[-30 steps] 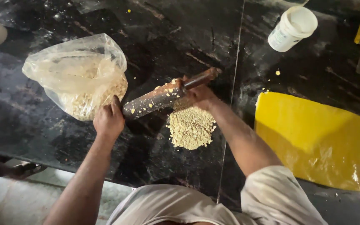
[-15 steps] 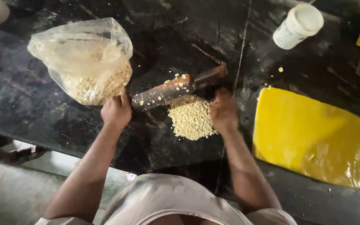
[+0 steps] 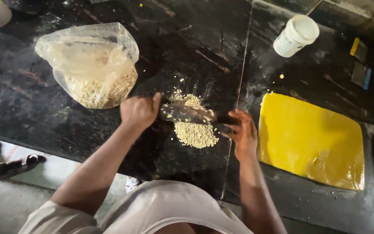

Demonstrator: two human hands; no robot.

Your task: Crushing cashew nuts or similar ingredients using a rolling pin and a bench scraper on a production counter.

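A rolling pin [image 3: 187, 114], dusted with crumbs, lies across a small pile of pale crushed nuts [image 3: 193, 132] on the black stone counter [image 3: 187, 47]. My left hand [image 3: 138, 111] presses on the pin's left end. At its right handle, my right hand [image 3: 243, 134] grips with fingers curled around it. Part of the pile shows above the pin, and the larger part below it.
A clear plastic bag [image 3: 92, 63] with more nuts sits at the left. A yellow rectangular sheet [image 3: 310, 141] lies right of my right hand. A white cup [image 3: 295, 35] stands at the back right, small blue and yellow items [image 3: 360, 65] beyond. Someone's sandalled foot [image 3: 11, 164] is on the floor at left.
The pin has rolled toward me and swung from tilted to nearly level over the pile. Both hands came nearer with it, the right one pulling back from the far handle end.
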